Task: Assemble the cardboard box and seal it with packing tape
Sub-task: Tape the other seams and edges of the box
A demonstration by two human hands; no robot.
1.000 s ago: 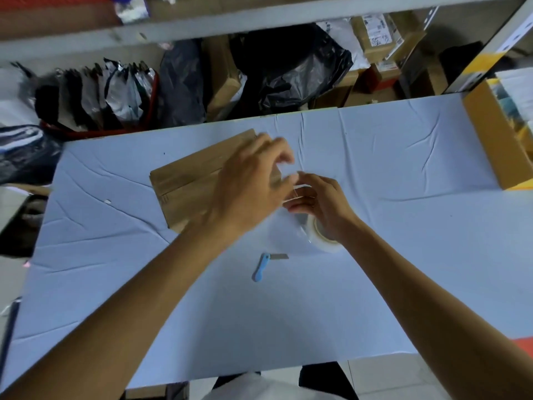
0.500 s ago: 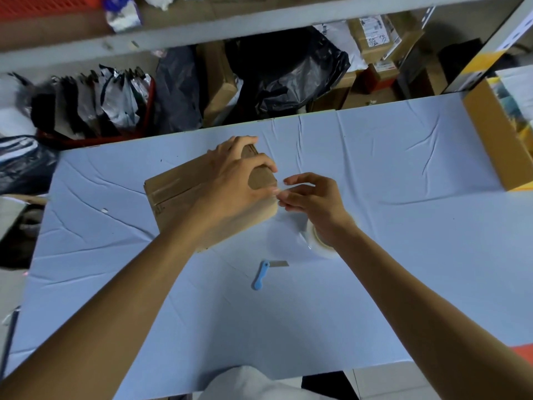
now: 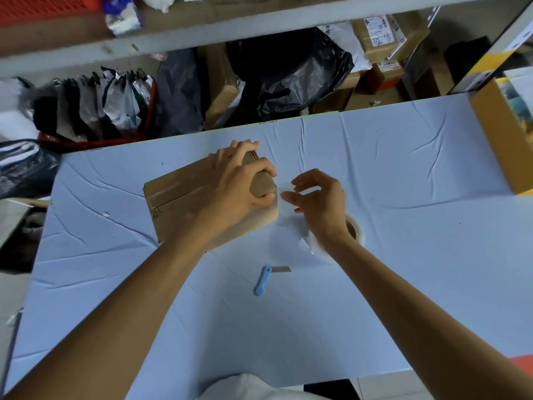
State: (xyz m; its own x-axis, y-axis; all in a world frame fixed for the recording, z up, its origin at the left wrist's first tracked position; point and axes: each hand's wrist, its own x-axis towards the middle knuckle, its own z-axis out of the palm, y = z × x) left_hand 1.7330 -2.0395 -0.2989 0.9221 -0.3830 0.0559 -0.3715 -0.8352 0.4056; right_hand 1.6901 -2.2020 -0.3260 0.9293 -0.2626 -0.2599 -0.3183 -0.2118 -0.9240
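Your left fingers curl over the right end of the cardboard box (image 3: 178,194), thumb on the near face and fingertips over the far edge, so your left hand (image 3: 239,186) grips it firmly. Your right hand (image 3: 321,204) sits just beside that end, thumb and forefinger pinched on the free end of a stretch of clear tape (image 3: 290,225), the other fingers loosely spread. The tape runs back under your wrist to the tape roll (image 3: 356,233), which lies flat on the table (image 3: 403,226) and is partly hidden by your right forearm. The box rests on the blue cloth, left of centre, with tape already along its top seam. A blue cutter (image 3: 263,281) lies near you between your forearms, blade out, apart from box and roll. A yellow carton (image 3: 494,145) stands at the table's right edge. Beyond the far edge are a black bag (image 3: 291,73) and a red basket (image 3: 95,140) of pouches.
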